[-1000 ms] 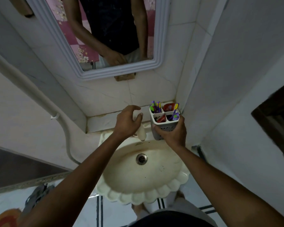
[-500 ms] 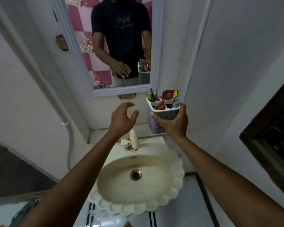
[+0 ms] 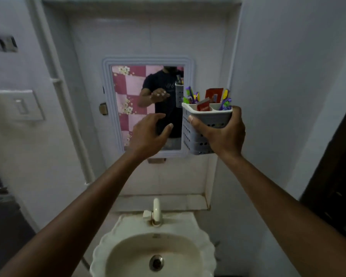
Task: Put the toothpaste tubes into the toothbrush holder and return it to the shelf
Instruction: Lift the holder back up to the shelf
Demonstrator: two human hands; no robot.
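Grey perforated plastic toothbrush holder (image 3: 206,126) clasped by right hand (image 3: 222,134), held up level beside white-framed wall mirror (image 3: 108,100), well above cream scalloped sink (image 3: 100,250). Red toothpaste tubes (image 3: 213,95) already tucked into compartments among bright toothbrushes (image 3: 190,95). Left hand (image 3: 148,134) spread, empty, near holder. Shelf placement judged outstanding; shelf itself unseen.

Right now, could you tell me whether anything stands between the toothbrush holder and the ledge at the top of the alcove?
Nothing visible does. The right hand holds the toothbrush holder beside the mirror, and the wall up to the ledge looks bare. The left hand hangs open alongside.
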